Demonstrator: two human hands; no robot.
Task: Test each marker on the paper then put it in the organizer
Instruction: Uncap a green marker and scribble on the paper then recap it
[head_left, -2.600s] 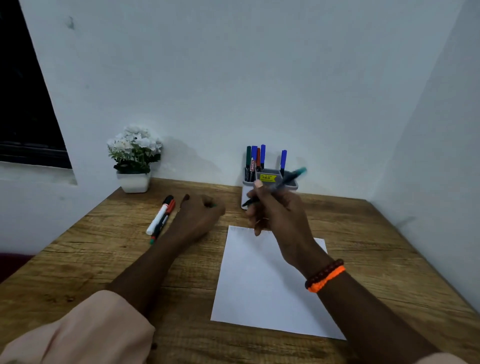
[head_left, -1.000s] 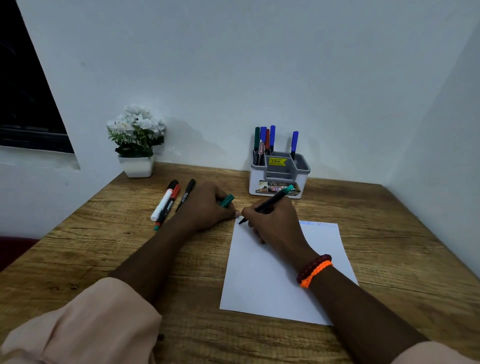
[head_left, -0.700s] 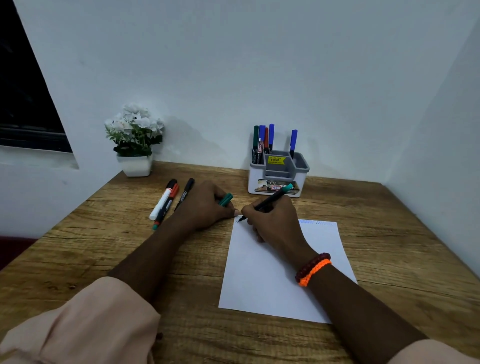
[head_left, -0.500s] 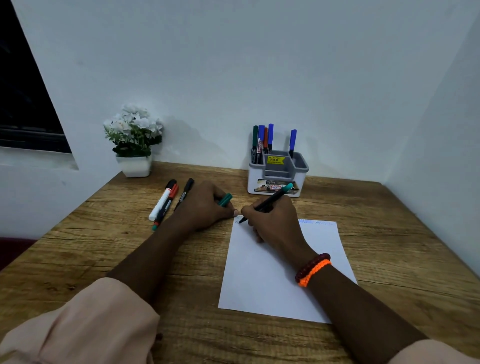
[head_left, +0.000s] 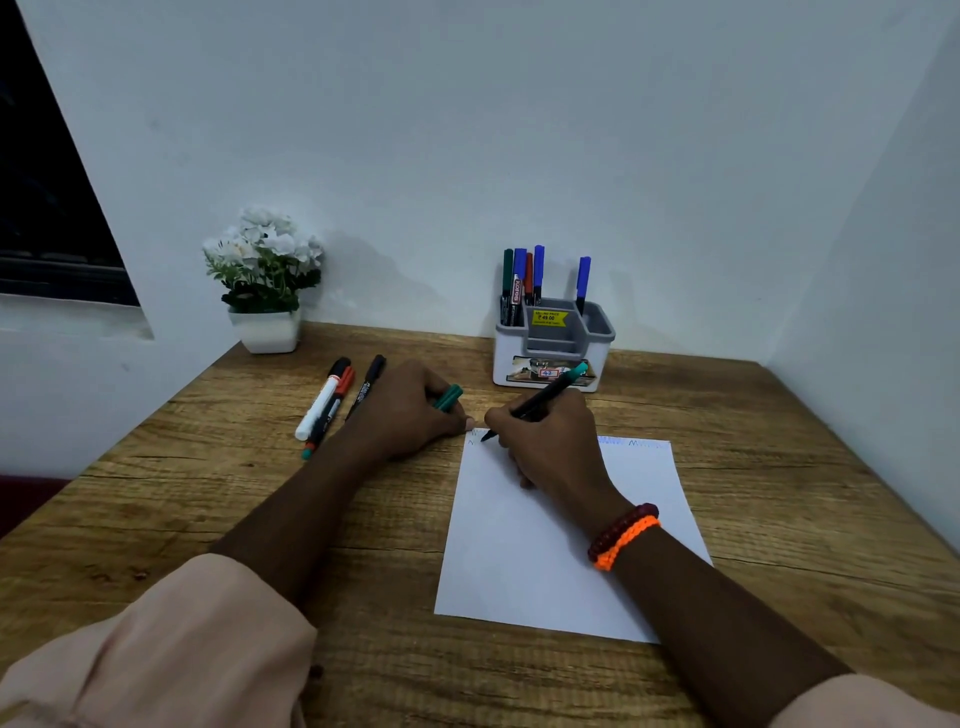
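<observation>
My right hand (head_left: 550, 441) grips a black marker with a teal end (head_left: 540, 400), its tip touching the top left corner of the white paper (head_left: 524, 561). Small scribbles run along the paper's top edge. My left hand (head_left: 410, 410) rests on the table just left of the paper, closed around the teal cap (head_left: 448, 398). The grey and white organizer (head_left: 553, 345) stands at the back by the wall and holds several markers upright. Three loose markers (head_left: 332, 400) lie on the table left of my left hand.
A small white pot of white flowers (head_left: 265, 283) sits at the back left corner of the wooden table (head_left: 805, 519). Walls close in behind and on the right. A dark window opening is at the far left.
The right hand has come down from in front of the organizer and set the marker tip on the paper's top left corner. The left hand has shifted next to the paper, cap in it.
</observation>
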